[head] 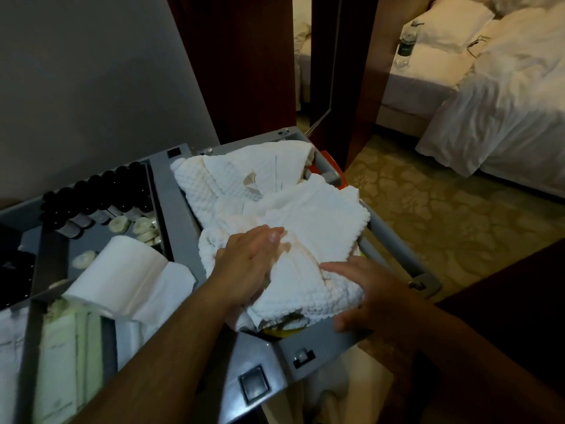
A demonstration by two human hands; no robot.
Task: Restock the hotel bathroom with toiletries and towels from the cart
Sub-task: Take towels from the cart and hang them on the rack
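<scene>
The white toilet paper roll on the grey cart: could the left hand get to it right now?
Probably yes: the left hand rests on the white waffle-weave towels just beside the white toilet paper roll, which lies uncovered with nothing between them.

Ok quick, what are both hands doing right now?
Left hand: open, fingers straight, pressing on the white towels.
Right hand: open, fingers spread over the towels' near edge; blurred.

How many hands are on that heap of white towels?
2: the left hand presses the towels mid-heap; the right hand touches their near edge. No others visible.
</scene>
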